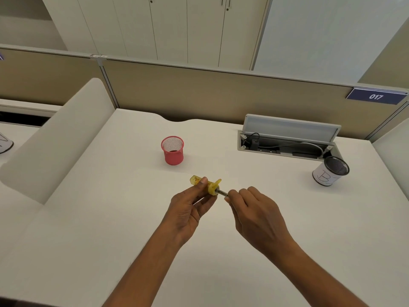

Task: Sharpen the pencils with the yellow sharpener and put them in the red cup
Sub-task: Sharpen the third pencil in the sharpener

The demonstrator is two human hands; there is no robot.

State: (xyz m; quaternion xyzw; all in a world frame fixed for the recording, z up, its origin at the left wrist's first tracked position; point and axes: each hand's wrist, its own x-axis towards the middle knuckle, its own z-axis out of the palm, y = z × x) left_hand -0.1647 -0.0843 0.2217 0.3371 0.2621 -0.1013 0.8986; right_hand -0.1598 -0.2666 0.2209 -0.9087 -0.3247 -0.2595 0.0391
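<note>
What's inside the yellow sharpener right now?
One end of a dark pencil, pinched by the right hand, goes into the yellow sharpener, which the left hand holds. The pencil's tip is hidden inside the sharpener's body.

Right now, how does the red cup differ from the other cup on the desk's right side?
The red cup is bare red mesh; the black cup is black mesh wrapped in white paper marked B. The red cup stands near the middle of the desk; the black cup stands far right, by the open cable tray. Both are round mesh holders with no pencil sticking out.
</note>
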